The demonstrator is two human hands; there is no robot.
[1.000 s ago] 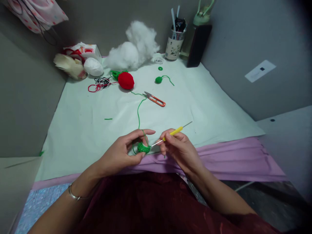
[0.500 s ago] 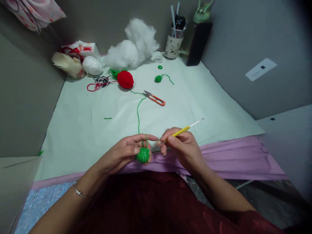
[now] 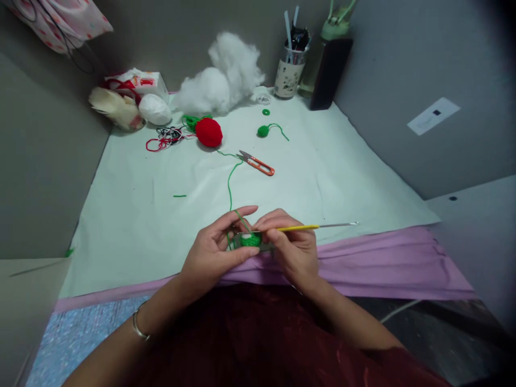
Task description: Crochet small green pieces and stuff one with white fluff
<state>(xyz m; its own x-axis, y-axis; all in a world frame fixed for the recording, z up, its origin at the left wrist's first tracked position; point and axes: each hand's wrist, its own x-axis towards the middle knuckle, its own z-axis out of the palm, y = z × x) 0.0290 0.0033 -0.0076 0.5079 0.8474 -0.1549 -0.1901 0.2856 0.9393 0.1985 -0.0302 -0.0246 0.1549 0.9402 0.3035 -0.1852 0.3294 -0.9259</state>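
My left hand (image 3: 220, 242) is closed on a small green crochet piece (image 3: 250, 240), thumb below it, with a bit of white showing at its top. Green yarn (image 3: 230, 185) runs over my raised left index finger and back across the table. Between the thumb and fingers of my right hand (image 3: 291, 242) is a crochet hook (image 3: 300, 228) with a yellow handle, lying nearly level. Its left end reaches the top edge of the green piece; exactly where it enters I cannot tell. The other metal tip points right.
Orange thread snips (image 3: 258, 163) lie mid-table beside the yarn. Behind them are a red ball (image 3: 209, 133), a small green crocheted ball (image 3: 263, 131) and a green ring (image 3: 266, 112). White stuffing (image 3: 221, 80), a cup (image 3: 289, 72) and a black phone-like slab (image 3: 331, 74) stand along the back.
The green piece has turned so its top with white shows, and it has risen slightly. My right hand has moved closer to it, and the hook now lies flatter.
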